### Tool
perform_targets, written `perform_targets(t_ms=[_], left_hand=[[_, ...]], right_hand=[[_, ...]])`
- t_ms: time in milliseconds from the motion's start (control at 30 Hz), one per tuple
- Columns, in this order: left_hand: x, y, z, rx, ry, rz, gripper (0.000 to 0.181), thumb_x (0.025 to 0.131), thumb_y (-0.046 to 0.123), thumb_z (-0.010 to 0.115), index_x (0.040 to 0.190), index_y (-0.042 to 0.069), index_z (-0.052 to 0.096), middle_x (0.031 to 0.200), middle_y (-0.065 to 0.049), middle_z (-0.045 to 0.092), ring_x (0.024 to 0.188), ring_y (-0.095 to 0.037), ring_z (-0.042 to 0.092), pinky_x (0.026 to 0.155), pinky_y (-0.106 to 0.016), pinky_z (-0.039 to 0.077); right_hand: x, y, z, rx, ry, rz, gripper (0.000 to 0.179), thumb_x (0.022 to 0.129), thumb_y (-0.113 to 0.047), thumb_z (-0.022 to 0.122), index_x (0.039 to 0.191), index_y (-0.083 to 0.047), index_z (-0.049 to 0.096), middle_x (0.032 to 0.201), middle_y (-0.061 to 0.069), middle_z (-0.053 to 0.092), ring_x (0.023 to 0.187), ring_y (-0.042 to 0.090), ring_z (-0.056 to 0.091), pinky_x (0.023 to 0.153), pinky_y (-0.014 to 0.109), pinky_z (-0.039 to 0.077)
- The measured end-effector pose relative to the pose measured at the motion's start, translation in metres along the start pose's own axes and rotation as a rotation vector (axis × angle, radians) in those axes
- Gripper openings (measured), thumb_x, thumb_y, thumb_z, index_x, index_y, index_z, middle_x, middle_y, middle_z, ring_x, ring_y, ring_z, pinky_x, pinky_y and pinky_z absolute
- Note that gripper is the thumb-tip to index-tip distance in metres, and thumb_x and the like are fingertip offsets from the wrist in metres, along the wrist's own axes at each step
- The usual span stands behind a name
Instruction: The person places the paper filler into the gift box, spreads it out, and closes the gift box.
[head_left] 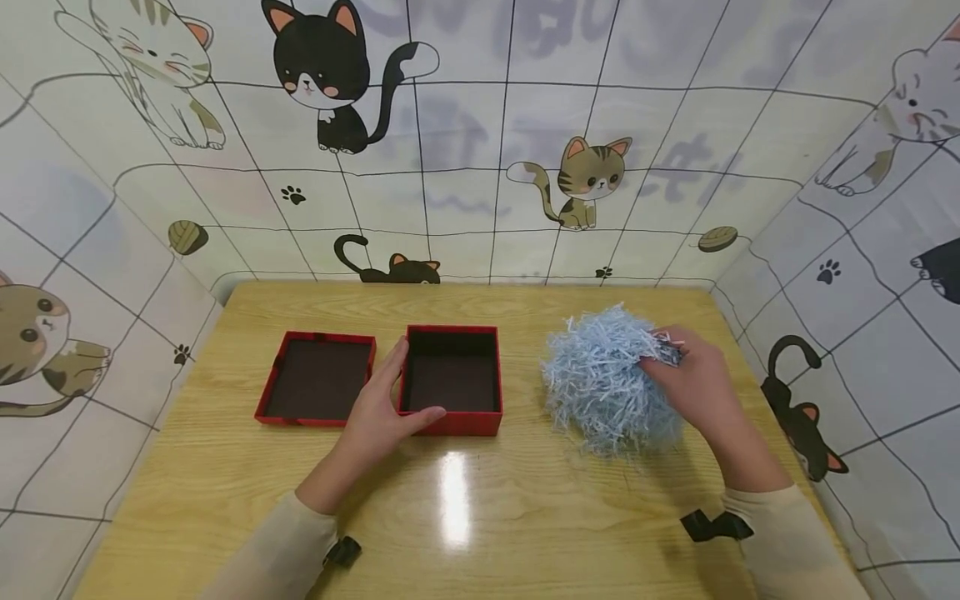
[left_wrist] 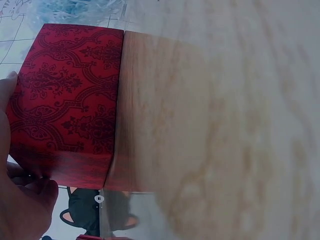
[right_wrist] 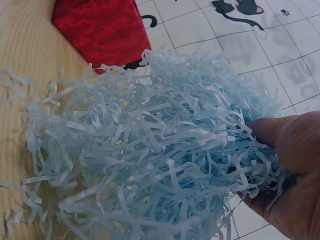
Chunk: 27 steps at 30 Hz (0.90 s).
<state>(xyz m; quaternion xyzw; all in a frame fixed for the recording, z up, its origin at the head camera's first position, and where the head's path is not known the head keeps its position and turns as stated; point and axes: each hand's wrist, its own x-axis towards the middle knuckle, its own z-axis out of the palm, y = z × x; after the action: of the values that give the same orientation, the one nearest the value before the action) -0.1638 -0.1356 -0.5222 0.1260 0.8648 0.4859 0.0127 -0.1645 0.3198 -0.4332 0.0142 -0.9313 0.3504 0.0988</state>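
Wooden table (head_left: pixel 540 525), empty red box (head_left: pixel 474 424), left hand (head_left: pixel 377 414) spread against it, right hand (head_left: pixel 697 379) gripping shredded paper (head_left: pixel 603 379)

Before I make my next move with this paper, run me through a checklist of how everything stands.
1. Red box steadied: ok, the left hand holds its near left corner.
2. Box mouth uncovered: ok, its dark inside floor shows from above.
3. Lid out of the way: ok, it lies inside-up on the table, left of the box.
4. Right hand gripping the shredded paper: ok, it pinches strands at the pile's right side.
5. Pinched strands separate from the pile: not ok, they run into the rest.
6. Grip firm enough: cannot tell, force doesn't show.
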Motion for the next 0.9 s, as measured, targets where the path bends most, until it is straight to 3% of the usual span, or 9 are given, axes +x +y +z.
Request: perform_targets(t_ms=[133,233,367,500,700,900], left_hand=[[-0.001,0.000,0.000,-0.001,0.000,0.000,0.125,0.086,0.055,0.095,0.179,0.022,0.019,0.183,0.005,0.019,0.169,-0.025,0.018,0.130,-0.063,0.029],[-0.001,0.001,-0.001,-0.001,0.000,-0.003,0.125,0.085,0.055,0.095,0.179,0.023,0.019,0.183,0.006,0.018,0.169,-0.024,0.018,0.130,-0.063,0.029],[0.000,0.002,-0.001,-0.001,-0.001,-0.003,0.125,0.086,0.055,0.095,0.179,0.022,0.019,0.183,0.006,0.018,0.169,-0.024,0.018,0.130,-0.062,0.029],[0.000,0.000,-0.001,-0.002,0.000,0.006,0.125,0.086,0.053,0.095,0.179,0.020,0.019,0.184,0.005,0.018,0.169,-0.025,0.018,0.131,-0.063,0.028],[0.001,-0.001,-0.002,-0.003,0.005,0.011,0.125,0.085,0.054,0.095,0.179,0.021,0.019,0.183,0.006,0.018,0.169,-0.025,0.019,0.130,-0.063,0.028],[0.001,-0.003,-0.001,-0.012,-0.002,0.008,0.125,0.086,0.055,0.095,0.179,0.022,0.018,0.183,0.007,0.017,0.169,-0.024,0.017,0.130,-0.063,0.028]], right_hand=[[0.001,-0.003,-0.008,0.027,0.038,-0.029,0.024,0.098,-0.002,0.083,0.120,0.004,0.074,0.125,0.026,0.074,0.109,0.020,0.066,0.080,0.009,0.045],[0.001,-0.006,-0.014,0.048,0.048,-0.054,0.017,0.099,-0.003,0.081,0.114,0.003,0.074,0.119,0.020,0.072,0.099,0.007,0.058,0.075,0.010,0.044],[0.000,-0.012,-0.022,0.065,0.067,-0.060,0.013,0.101,-0.003,0.078,0.112,-0.001,0.072,0.116,0.015,0.070,0.093,0.004,0.056,0.071,0.013,0.045],[0.000,-0.023,-0.032,0.070,0.125,-0.044,0.018,0.101,-0.003,0.079,0.119,-0.003,0.074,0.119,0.015,0.075,0.097,-0.004,0.059,0.075,0.007,0.046],[0.000,-0.033,-0.042,0.103,0.195,-0.042,0.018,0.100,0.000,0.079,0.118,0.002,0.076,0.120,-0.016,0.067,0.107,-0.006,0.059,0.083,0.005,0.047],[0.000,-0.033,-0.046,0.115,0.221,-0.022,0.023,0.101,0.000,0.078,0.123,0.001,0.077,0.116,-0.023,0.067,0.102,-0.007,0.062,0.081,0.005,0.048]])
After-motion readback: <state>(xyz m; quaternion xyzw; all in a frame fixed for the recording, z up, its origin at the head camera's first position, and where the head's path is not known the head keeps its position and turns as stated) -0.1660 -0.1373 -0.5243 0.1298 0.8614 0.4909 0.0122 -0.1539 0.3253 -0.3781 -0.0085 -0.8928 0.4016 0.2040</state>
